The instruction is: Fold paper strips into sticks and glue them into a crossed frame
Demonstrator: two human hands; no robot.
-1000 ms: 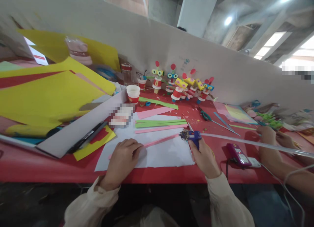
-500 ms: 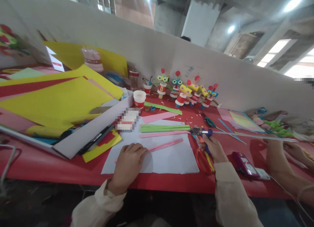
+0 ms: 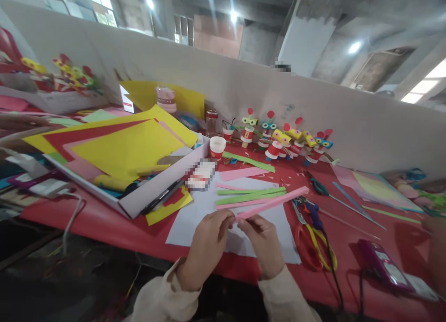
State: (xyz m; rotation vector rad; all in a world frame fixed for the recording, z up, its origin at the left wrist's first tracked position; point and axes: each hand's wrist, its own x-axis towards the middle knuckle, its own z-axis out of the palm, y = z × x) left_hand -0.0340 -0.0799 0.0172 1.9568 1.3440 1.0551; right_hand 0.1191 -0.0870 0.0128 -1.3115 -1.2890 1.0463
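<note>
The pink strip is pinched near its lower end by the fingers of the right hand and angled towards two o'clock above the bench. The left hand is curled at the same end; its grip cannot be told. If the strip is lowered, its free end could be snagged by the glue gun at three o'clock; unevenly pinched, it could be creased.

Pink-topped clear bottle stands before an upright yellow sheet; red-lidded clear jar, to its right; glossy purple device lies on the red-covered table.
</note>
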